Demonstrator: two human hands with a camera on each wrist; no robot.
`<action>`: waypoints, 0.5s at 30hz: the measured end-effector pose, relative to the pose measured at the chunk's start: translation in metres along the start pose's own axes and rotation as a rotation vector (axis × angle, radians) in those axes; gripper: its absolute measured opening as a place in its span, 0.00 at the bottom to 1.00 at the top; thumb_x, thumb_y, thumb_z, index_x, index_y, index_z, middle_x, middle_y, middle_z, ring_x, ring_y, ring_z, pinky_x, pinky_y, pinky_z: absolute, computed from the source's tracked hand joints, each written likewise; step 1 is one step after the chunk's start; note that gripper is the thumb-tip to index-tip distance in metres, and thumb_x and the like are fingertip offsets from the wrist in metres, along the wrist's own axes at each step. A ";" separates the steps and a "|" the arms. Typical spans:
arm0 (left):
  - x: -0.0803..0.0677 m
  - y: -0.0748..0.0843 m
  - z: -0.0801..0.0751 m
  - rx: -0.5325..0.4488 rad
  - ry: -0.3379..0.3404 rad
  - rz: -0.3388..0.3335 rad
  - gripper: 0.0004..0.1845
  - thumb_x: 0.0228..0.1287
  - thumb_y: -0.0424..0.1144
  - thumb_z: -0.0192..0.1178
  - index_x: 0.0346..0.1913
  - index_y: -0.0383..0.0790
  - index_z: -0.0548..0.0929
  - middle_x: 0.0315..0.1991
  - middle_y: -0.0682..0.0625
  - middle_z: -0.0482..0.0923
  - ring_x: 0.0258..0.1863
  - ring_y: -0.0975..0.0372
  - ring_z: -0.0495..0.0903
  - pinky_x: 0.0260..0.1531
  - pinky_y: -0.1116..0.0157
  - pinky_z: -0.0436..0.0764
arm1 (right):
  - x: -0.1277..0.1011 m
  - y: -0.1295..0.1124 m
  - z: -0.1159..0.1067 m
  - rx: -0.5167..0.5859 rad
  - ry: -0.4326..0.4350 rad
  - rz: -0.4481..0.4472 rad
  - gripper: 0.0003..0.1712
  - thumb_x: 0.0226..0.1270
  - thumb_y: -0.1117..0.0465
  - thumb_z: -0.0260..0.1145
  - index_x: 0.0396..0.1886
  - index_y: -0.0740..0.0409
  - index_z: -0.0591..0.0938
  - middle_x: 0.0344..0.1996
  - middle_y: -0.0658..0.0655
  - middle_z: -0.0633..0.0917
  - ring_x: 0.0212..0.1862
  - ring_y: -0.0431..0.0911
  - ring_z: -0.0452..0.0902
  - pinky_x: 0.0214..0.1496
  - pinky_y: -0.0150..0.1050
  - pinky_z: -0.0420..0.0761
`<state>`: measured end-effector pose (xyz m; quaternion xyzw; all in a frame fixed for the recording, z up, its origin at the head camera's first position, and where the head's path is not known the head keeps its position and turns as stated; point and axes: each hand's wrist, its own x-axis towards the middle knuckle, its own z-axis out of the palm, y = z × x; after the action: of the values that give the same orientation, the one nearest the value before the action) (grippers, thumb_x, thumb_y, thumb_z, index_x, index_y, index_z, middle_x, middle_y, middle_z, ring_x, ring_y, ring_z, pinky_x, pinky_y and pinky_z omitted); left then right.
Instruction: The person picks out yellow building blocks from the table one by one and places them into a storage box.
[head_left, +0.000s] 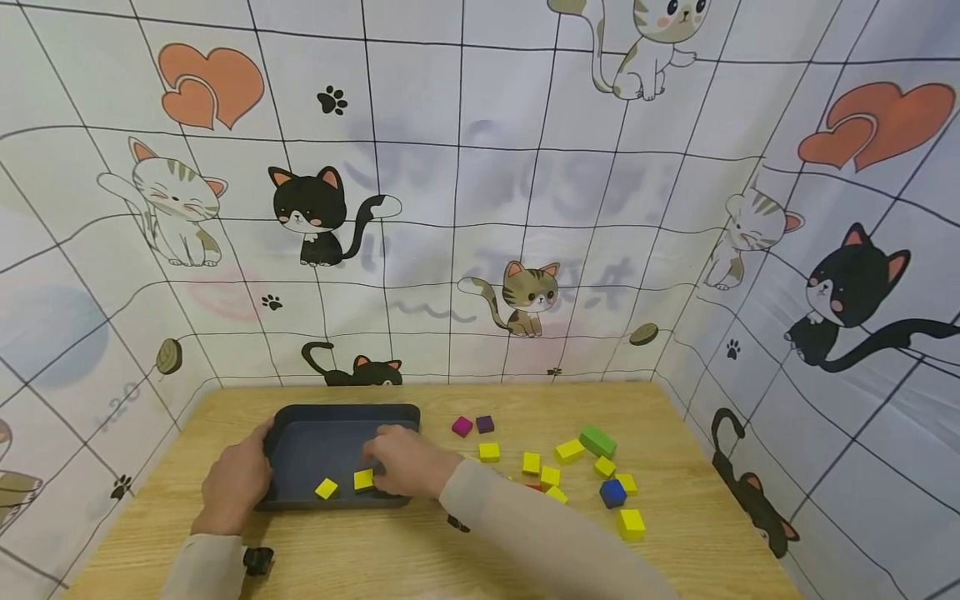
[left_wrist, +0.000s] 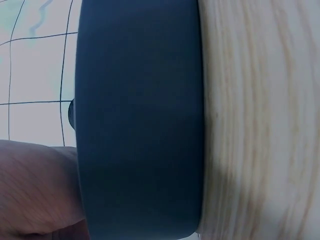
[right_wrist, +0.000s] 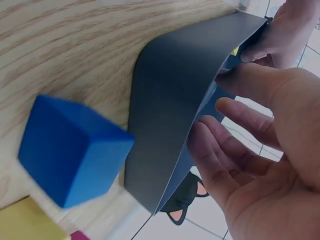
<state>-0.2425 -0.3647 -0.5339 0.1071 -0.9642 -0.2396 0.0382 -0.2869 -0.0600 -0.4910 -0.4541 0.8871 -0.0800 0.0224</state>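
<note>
A dark grey rectangular tray (head_left: 322, 450) lies on the left of the table. My left hand (head_left: 236, 479) grips its left edge; in the left wrist view the tray wall (left_wrist: 140, 120) hides most of that hand. My right hand (head_left: 408, 461) reaches over the tray's right side, its fingers loosely bent and nothing seen between them in the right wrist view. Beside its fingertips sits a yellow block (head_left: 363, 480) inside the tray. A second yellow block (head_left: 326, 488) is farther left in the tray. In the right wrist view a blue block (right_wrist: 75, 150) stands outside the tray wall.
Right of the tray lie several yellow blocks (head_left: 532, 463), a green block (head_left: 597, 442), a blue cube (head_left: 612, 493), a magenta block (head_left: 462, 427) and a purple block (head_left: 485, 424). My right forearm partly covers a red block (head_left: 533, 487). Cat-printed cloth (head_left: 420, 183) encloses the table.
</note>
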 end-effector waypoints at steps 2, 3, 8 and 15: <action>0.002 -0.002 0.001 -0.001 -0.007 -0.005 0.37 0.80 0.26 0.48 0.90 0.36 0.65 0.45 0.21 0.88 0.26 0.48 0.77 0.23 0.52 0.73 | -0.004 0.004 -0.001 -0.005 0.013 0.007 0.20 0.78 0.57 0.82 0.66 0.51 0.95 0.59 0.49 0.94 0.56 0.39 0.88 0.57 0.25 0.86; 0.002 -0.002 0.001 -0.002 -0.011 -0.009 0.37 0.80 0.26 0.48 0.90 0.36 0.65 0.46 0.21 0.88 0.27 0.48 0.78 0.24 0.52 0.74 | -0.006 0.006 -0.001 -0.004 0.019 0.011 0.20 0.78 0.56 0.81 0.66 0.50 0.95 0.60 0.49 0.94 0.57 0.40 0.87 0.56 0.25 0.86; 0.008 -0.010 0.007 0.003 0.000 -0.023 0.39 0.80 0.28 0.48 0.91 0.43 0.66 0.51 0.20 0.88 0.27 0.46 0.81 0.24 0.49 0.76 | -0.020 0.022 -0.006 0.040 0.029 0.062 0.22 0.80 0.53 0.81 0.69 0.48 0.93 0.61 0.50 0.91 0.52 0.38 0.84 0.48 0.24 0.85; 0.004 -0.004 0.004 -0.005 -0.009 -0.023 0.38 0.81 0.28 0.48 0.92 0.41 0.65 0.50 0.19 0.88 0.27 0.47 0.79 0.24 0.50 0.75 | -0.044 0.045 -0.019 0.102 0.029 0.182 0.27 0.77 0.49 0.82 0.72 0.46 0.92 0.63 0.53 0.87 0.49 0.38 0.81 0.44 0.30 0.84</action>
<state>-0.2466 -0.3670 -0.5390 0.1169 -0.9624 -0.2430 0.0311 -0.2992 0.0041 -0.4807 -0.3688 0.9196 -0.1292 0.0399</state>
